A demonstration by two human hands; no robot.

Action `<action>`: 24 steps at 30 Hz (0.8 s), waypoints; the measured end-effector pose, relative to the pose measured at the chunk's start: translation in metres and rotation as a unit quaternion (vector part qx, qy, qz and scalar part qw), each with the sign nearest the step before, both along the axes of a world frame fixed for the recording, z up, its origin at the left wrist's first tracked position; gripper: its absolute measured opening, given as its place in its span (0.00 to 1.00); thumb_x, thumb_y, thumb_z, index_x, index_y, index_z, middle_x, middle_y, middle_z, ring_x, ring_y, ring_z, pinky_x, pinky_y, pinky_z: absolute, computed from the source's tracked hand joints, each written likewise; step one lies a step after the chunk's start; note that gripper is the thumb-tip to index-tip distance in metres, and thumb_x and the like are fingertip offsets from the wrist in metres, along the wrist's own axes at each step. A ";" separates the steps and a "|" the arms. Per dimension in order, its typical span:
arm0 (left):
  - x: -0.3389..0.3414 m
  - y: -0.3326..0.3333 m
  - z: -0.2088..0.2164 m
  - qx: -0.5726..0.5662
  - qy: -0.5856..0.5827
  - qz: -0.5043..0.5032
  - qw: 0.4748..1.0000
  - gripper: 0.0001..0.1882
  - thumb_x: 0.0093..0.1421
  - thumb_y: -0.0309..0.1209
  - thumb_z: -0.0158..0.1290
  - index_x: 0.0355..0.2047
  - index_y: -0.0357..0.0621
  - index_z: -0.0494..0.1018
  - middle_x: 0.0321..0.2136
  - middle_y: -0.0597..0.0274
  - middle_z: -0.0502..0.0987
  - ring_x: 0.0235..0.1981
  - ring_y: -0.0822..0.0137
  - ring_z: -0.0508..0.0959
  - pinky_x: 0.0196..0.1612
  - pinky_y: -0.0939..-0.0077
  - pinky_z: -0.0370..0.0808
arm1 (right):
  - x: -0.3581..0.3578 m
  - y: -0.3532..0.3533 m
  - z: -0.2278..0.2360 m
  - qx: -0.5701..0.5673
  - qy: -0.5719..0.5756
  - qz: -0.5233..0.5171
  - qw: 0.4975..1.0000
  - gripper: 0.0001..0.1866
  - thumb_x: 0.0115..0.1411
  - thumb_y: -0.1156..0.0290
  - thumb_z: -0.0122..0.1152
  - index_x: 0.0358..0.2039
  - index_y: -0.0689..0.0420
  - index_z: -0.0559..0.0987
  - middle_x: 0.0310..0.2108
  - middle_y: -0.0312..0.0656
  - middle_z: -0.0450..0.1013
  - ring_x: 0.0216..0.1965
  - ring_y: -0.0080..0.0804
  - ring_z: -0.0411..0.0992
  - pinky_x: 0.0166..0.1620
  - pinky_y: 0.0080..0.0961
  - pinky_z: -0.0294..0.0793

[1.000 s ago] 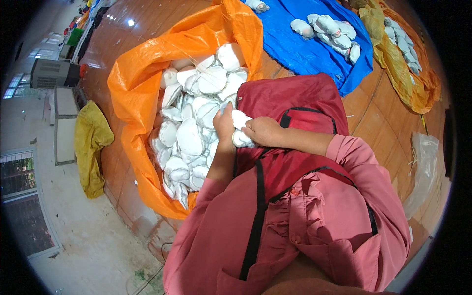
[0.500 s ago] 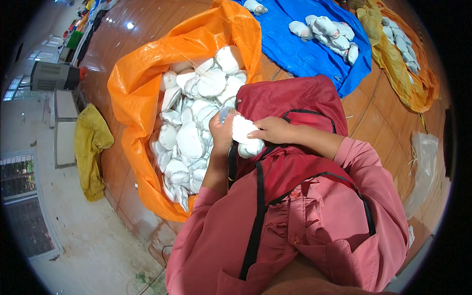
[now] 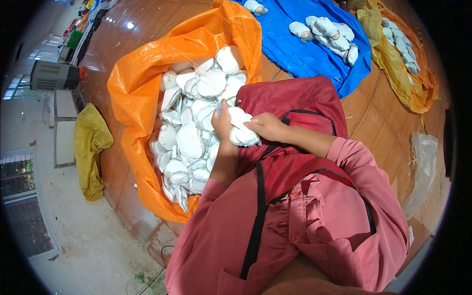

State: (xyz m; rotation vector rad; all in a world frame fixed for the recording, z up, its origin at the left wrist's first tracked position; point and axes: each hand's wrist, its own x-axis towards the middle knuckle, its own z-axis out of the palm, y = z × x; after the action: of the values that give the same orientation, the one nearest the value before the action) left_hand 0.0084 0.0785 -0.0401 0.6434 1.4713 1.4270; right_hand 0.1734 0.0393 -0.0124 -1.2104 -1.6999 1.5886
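My left hand (image 3: 223,123) is closed on a small bundle of rounded white pads (image 3: 242,136), its thumb pointing up. From the other side, my right hand (image 3: 268,127) pinches the same bundle, fingers bent against its edge. How many layers the bundle has I cannot tell. It is held over my lap, where a dark red cloth (image 3: 290,93) with black edging lies. Just left of my hands, a heap of similar white pads (image 3: 191,139) fills an opened orange sack (image 3: 132,83).
Beyond my lap, a blue sheet (image 3: 280,49) bears bundled white pieces (image 3: 327,29). Farther right lies a yellow and orange sack (image 3: 388,69) with more of them. A clear plastic bag (image 3: 423,172) rests on the tiled floor at right, a crumpled yellow sack (image 3: 91,152) by the left wall.
The bundle has tilted and shifted slightly left and down between my hands. My right hand has moved a little up, its fingers now more curled. The heap looks the same.
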 end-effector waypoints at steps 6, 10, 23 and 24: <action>0.002 0.020 -0.016 -0.053 -0.091 0.036 0.994 0.14 0.61 0.35 0.57 0.29 0.33 0.72 0.22 0.61 0.73 0.22 0.70 0.73 0.25 0.73 0.70 | -0.014 0.003 -0.004 -0.058 0.010 -0.036 0.998 0.23 0.66 0.55 0.51 0.23 0.61 0.78 0.18 0.45 0.73 0.22 0.32 0.74 0.30 0.32 0.71; 0.003 0.025 -0.017 -0.073 -0.104 0.035 0.991 0.14 0.61 0.34 0.58 0.34 0.32 0.72 0.26 0.58 0.75 0.23 0.68 0.75 0.27 0.71 0.73 | -0.012 0.006 -0.026 -0.047 0.042 -0.045 0.997 0.22 0.66 0.56 0.53 0.24 0.62 0.79 0.20 0.41 0.74 0.24 0.25 0.73 0.31 0.27 0.71; -0.035 -0.015 0.103 -0.095 -0.002 -0.558 0.824 0.24 0.55 0.29 0.60 0.52 0.37 0.71 0.45 0.58 0.78 0.45 0.67 0.77 0.49 0.74 0.73 | 0.072 0.015 0.029 0.082 -0.003 0.198 0.977 0.24 0.67 0.52 0.51 0.28 0.62 0.77 0.23 0.50 0.72 0.25 0.37 0.70 0.32 0.35 0.68; -0.032 -0.014 0.110 -0.115 0.078 -0.590 0.795 0.24 0.55 0.31 0.61 0.52 0.37 0.72 0.45 0.59 0.78 0.45 0.68 0.77 0.48 0.73 0.73 | 0.074 0.018 0.034 0.107 -0.020 0.218 0.970 0.23 0.67 0.52 0.51 0.27 0.61 0.76 0.22 0.50 0.71 0.24 0.40 0.70 0.31 0.36 0.67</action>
State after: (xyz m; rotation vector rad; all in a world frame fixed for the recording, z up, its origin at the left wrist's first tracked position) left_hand -0.0236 0.0640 0.0702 1.2336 0.9504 0.2077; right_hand 0.2472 0.0569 0.0213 -0.8035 -2.2114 1.5670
